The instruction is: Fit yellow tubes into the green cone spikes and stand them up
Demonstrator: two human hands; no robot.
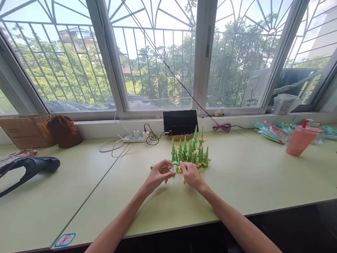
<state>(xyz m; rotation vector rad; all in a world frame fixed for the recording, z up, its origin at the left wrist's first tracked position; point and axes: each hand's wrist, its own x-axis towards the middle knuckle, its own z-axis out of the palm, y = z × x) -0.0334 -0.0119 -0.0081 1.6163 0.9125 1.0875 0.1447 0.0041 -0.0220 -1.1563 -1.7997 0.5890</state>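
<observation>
On the pale green tabletop (250, 168), near its front edge, both bare hands are held close together, just in front of a cluster of upright green plastic cone-tipped spires (189, 151). By the left hand (159, 174), a single green plastic cone piece (174, 168) is held between thumb and curled fingers, tip pointed down. The right hand (192, 174) is closed narrow, thumb against bent forefinger, just beside that piece; whether anything is gripped in it cannot be told. Small yellow plastic bits (209, 160) are seen around the spires, some attached at their sides.

Behind the cluster, a black flat-screen tablet (180, 120) is propped upright near the window wall. To its left, a white plastic power strip (133, 139) is plugged with adapters. Far right: a translucent red-pink plastic cup (300, 141). Far left: a brown drawstring fabric bag (65, 131) is set beside a brown cardboard box (25, 131).
</observation>
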